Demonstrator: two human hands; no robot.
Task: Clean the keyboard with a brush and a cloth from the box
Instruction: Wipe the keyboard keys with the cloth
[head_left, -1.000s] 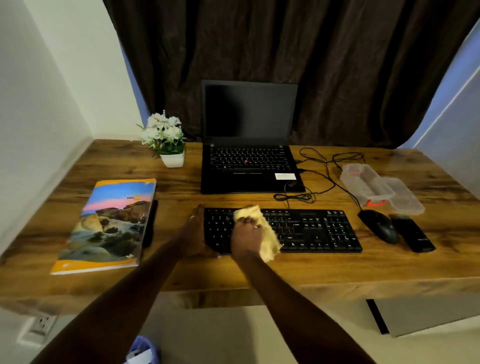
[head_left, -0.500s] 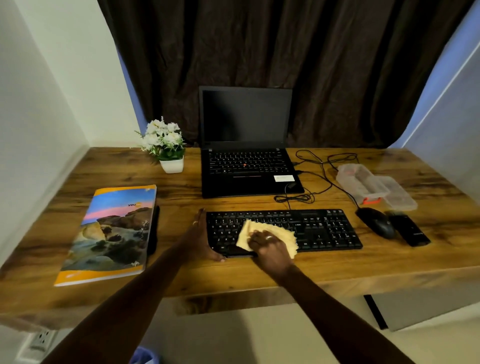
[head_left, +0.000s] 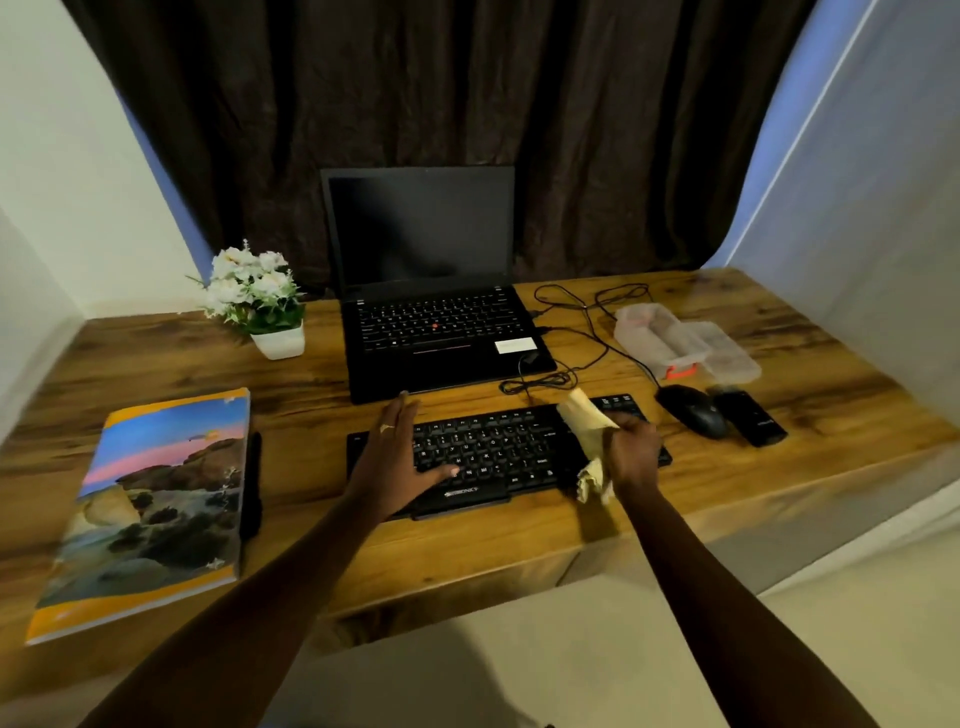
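- The keyboard (head_left: 498, 457) lies on the bench (head_left: 519, 551) under both hands. Its long axis runs from our left hand (head_left: 397, 457) to our right hand (head_left: 631, 457). The end under the right hand is skewed a little farther from us, and the key legends face us.
- It is black with white legends. A brand label sits on the front lip, just beside the left thumb.
- Our left hand lies flat on the keyboard's left part. Its fingers are straight, together and pointing away from us, and the thumb spreads across the keys toward the right hand.
- Our right hand sits over the keyboard's right end, fingers curled tight round the cloth (head_left: 589, 441).
- The cloth is pale yellow and bunched. 1 end sticks up out of the fist, away from us. The other end hangs crumpled below the fist, at the keyboard's front edge.
- Beyond the right hand lies a clear box (head_left: 685, 343), with 2 clear parts side by side.
- Just right of the right hand sit a black mouse (head_left: 693, 410) and a slim black device (head_left: 750, 415).
- Beyond the left hand stands an open laptop (head_left: 431, 312) with a dark screen.
- To the left of the left hand are a pot of flowers (head_left: 260, 301) and a colourful book (head_left: 156, 509).
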